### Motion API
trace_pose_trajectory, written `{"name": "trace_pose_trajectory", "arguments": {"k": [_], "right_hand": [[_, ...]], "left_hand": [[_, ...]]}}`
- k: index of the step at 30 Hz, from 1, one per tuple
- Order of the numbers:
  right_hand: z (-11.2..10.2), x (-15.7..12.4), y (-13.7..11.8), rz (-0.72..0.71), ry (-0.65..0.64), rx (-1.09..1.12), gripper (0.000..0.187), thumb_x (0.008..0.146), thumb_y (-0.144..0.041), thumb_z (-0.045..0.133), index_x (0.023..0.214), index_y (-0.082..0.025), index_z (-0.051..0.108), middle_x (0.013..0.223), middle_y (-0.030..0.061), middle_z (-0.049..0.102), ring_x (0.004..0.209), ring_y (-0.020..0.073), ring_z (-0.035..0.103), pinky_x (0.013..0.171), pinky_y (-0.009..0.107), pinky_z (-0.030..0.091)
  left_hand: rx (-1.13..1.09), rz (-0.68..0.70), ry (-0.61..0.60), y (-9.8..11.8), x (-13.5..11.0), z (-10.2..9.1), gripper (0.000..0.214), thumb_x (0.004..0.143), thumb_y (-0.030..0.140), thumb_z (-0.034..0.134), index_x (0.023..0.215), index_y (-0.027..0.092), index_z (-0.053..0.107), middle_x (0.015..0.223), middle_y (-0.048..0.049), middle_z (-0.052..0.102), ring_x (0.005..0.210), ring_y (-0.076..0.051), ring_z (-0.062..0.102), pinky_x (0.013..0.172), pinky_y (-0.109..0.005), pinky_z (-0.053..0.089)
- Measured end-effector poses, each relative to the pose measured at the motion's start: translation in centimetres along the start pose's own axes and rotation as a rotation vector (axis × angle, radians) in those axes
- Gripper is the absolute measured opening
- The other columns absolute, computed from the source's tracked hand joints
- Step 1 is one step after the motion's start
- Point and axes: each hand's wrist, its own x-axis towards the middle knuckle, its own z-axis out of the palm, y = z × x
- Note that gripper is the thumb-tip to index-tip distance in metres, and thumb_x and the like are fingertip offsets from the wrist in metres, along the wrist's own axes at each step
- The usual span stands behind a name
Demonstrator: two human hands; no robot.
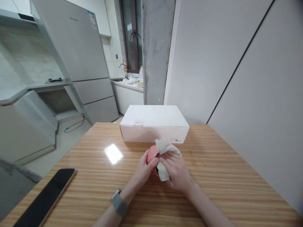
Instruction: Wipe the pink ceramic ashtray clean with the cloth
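Observation:
Over the middle of the wooden table, my left hand grips a pink object whose kind I cannot make out; a dark part shows at its lower side. My right hand is closed on a pale grey cloth and presses it against the right side of the pink object. The cloth hides much of that object and sticks out above and below my right fingers. Just beyond both hands lies a closed white box.
A large dark-screened phone or tablet lies at the table's left edge. Behind the table stand a tall grey fridge, a sink counter with a tap and a concrete pillar. A white panelled wall borders the right side.

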Motion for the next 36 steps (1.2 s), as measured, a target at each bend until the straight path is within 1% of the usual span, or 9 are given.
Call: {"name": "trace_pose_trajectory", "arguments": {"k": [3, 8, 14, 18, 23, 26, 29, 34, 36], "right_hand": [[-0.2, 0.0, 0.1, 0.067, 0.03, -0.013, 0.049, 0.076, -0.02, 0.042, 0.122, -0.01, 0.057, 0.11, 0.0194, 0.071, 0.102, 0.0317, 0.066, 0.092, 0.051, 0.051], [-0.2, 0.0, 0.1, 0.001, 0.013, 0.049, 0.053, 0.071, -0.022, 0.044, 0.12, -0.01, 0.058, 0.111, 0.0187, 0.071, 0.102, 0.0308, 0.067, 0.094, 0.05, 0.051], [0.1, 0.2, -0.3, -0.04, -0.049, 0.081, 0.053, 0.067, -0.022, 0.047, 0.117, -0.007, 0.06, 0.114, 0.0209, 0.07, 0.106, 0.0307, 0.066, 0.098, 0.047, 0.049], [-0.1, 0.5, -0.4, 0.008, 0.002, 0.069, 0.047, 0.07, -0.021, 0.046, 0.113, -0.01, 0.061, 0.106, 0.0189, 0.072, 0.099, 0.03, 0.068, 0.093, 0.047, 0.052], [-0.4, 0.7, -0.4, 0.049, 0.082, 0.0, 0.042, 0.075, -0.02, 0.043, 0.112, -0.009, 0.06, 0.1, 0.0196, 0.073, 0.093, 0.0313, 0.069, 0.088, 0.05, 0.053], [-0.7, 0.5, -0.3, 0.007, 0.093, -0.005, 0.043, 0.077, -0.022, 0.041, 0.114, -0.009, 0.059, 0.101, 0.0197, 0.072, 0.094, 0.0311, 0.069, 0.087, 0.049, 0.053], [-0.9, 0.5, -0.5, -0.054, 0.091, 0.041, 0.046, 0.077, -0.024, 0.041, 0.117, -0.009, 0.057, 0.101, 0.0184, 0.073, 0.093, 0.0293, 0.07, 0.088, 0.046, 0.054], [-0.7, 0.8, -1.0, -0.106, 0.066, 0.122, 0.045, 0.076, -0.024, 0.042, 0.116, -0.01, 0.057, 0.106, 0.0179, 0.073, 0.097, 0.0282, 0.069, 0.09, 0.044, 0.053], [-0.4, 0.9, -0.9, -0.1, 0.065, 0.114, 0.045, 0.074, -0.023, 0.043, 0.114, -0.01, 0.058, 0.104, 0.0173, 0.073, 0.094, 0.0281, 0.07, 0.09, 0.044, 0.053]], "left_hand": [[-0.215, -0.071, -0.038, -0.3, -0.5, 0.8, 0.051, 0.072, 0.031, 0.072, 0.12, 0.02, 0.06, 0.118, -0.0081, 0.066, 0.111, -0.027, 0.057, 0.095, -0.037, 0.044], [-0.524, -0.191, -0.151, -0.1, -0.5, 0.9, 0.051, 0.086, 0.051, 0.054, 0.12, 0.013, 0.064, 0.117, -0.0113, 0.068, 0.118, -0.027, 0.054, 0.105, -0.038, 0.037], [-0.499, -0.208, -0.146, 0.1, 0.0, 0.7, 0.05, 0.091, 0.049, 0.05, 0.119, 0.011, 0.065, 0.118, -0.0117, 0.068, 0.124, -0.026, 0.051, 0.111, -0.038, 0.03], [-0.532, -0.224, -0.183, 0.2, -0.2, 0.9, 0.048, 0.09, 0.047, 0.053, 0.124, 0.015, 0.062, 0.124, -0.0102, 0.065, 0.125, -0.025, 0.051, 0.11, -0.036, 0.032], [-0.612, -0.265, -0.262, 0.6, -0.6, 1.0, 0.047, 0.09, 0.047, 0.054, 0.126, 0.018, 0.061, 0.123, -0.0093, 0.065, 0.12, -0.024, 0.054, 0.099, -0.033, 0.042], [-0.629, -0.299, -0.237, 1.1, -0.5, 0.7, 0.041, 0.09, 0.044, 0.055, 0.118, 0.015, 0.066, 0.111, -0.0092, 0.07, 0.105, -0.02, 0.061, 0.091, -0.029, 0.045], [-0.575, -0.32, -0.193, 1.5, -0.3, 0.4, 0.048, 0.09, 0.051, 0.052, 0.107, 0.011, 0.071, 0.097, -0.0104, 0.073, 0.091, -0.02, 0.065, 0.085, -0.028, 0.046], [-0.299, -0.176, 0.026, 1.6, 0.2, 0.3, 0.043, 0.082, 0.048, 0.064, 0.095, 0.009, 0.074, 0.086, -0.0092, 0.075, 0.081, -0.019, 0.064, 0.077, -0.026, 0.046], [-0.254, -0.174, 0.056, 1.7, 0.2, 0.4, 0.041, 0.079, 0.047, 0.068, 0.09, 0.008, 0.075, 0.081, -0.009, 0.074, 0.075, -0.017, 0.063, 0.071, -0.026, 0.045]]}}
